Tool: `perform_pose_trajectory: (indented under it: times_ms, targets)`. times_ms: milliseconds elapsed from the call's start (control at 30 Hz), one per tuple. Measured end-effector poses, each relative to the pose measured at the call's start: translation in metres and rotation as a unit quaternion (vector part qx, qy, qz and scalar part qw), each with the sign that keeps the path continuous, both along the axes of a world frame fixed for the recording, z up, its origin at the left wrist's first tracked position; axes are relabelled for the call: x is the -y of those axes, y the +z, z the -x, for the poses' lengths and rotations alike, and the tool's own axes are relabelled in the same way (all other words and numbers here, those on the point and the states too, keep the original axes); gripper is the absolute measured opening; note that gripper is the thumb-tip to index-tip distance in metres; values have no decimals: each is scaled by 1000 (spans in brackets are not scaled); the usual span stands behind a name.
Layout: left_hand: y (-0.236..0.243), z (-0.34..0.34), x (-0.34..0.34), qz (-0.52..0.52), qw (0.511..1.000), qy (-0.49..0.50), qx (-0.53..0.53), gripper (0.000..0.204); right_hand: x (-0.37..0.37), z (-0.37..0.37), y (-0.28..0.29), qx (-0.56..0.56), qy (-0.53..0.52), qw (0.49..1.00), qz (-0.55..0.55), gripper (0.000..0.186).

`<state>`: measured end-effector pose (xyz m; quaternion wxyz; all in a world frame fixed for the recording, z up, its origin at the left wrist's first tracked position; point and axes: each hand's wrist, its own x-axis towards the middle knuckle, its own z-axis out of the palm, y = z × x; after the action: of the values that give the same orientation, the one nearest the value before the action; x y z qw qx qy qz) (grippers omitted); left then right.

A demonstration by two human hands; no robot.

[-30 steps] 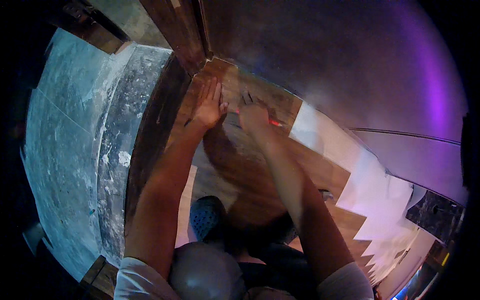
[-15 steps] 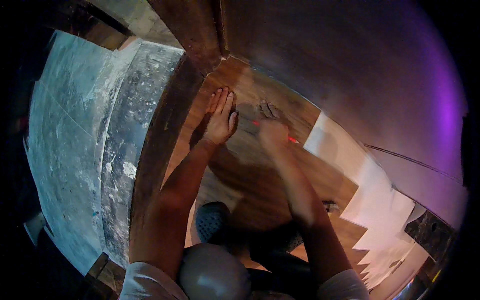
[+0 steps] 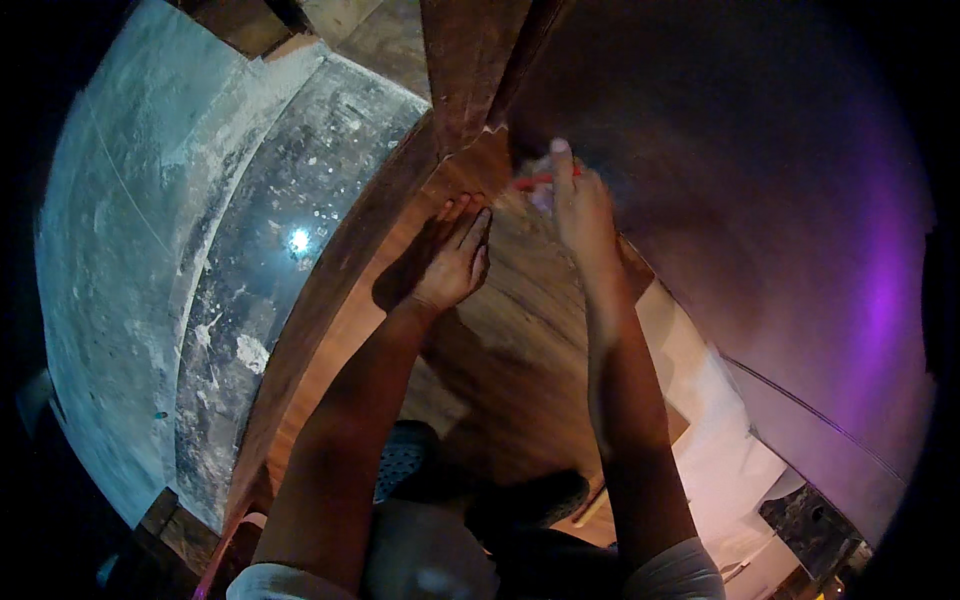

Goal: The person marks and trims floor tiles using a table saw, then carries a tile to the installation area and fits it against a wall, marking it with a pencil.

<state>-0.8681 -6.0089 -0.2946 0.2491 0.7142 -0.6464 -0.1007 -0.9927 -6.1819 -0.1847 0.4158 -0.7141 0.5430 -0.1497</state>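
Observation:
My left hand [image 3: 456, 262] rests near the far end of the brown wood-look floor planks [image 3: 520, 350], fingers stretched out and together, tilted onto its edge. Farther forward and to the right, my right hand [image 3: 583, 215] is closed around a slim red pencil-like stick [image 3: 535, 182], with the thumb raised. One end of the stick points left, over the planks beside the foot of the dark wall [image 3: 690, 200]. Blur and dim light hide its tip, and I cannot tell whether it touches anything.
A dark wooden sill [image 3: 330, 270] runs along the planks' left side, with a paint-spotted grey floor [image 3: 285, 200] beyond. A wooden post [image 3: 470, 70] stands at the far corner. Pale underlay [image 3: 710, 430] shows at right past the planks' stepped edge. My shoes [image 3: 405, 455] are on the planks.
My right hand has lifted and moved forward to the wall side with the red stick. My left hand has turned from flat onto its edge. The view has shifted.

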Motion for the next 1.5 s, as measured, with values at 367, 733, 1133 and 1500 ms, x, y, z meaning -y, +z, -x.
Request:
perform_pose_trajectory:
  times_ms: [367, 733, 1133, 1500]
  targets:
    - [-3, -2, -1, 4, 1000, -2, 24, 60, 11, -71, -60, -72, 107, 990, 63, 27]
    - [1, 2, 4, 40, 999, -1, -12, 50, -10, -57, -101, 140, 35, 985, 99, 19]
    - [1, 2, 6, 42, 999, -5, -19, 48, -21, -60, -109, 100, 5, 974, 203, 19]
    - [5, 3, 6, 22, 1000, -1, 14, 49, -26, -63, -106, 104, -3, 977, 188, 17]
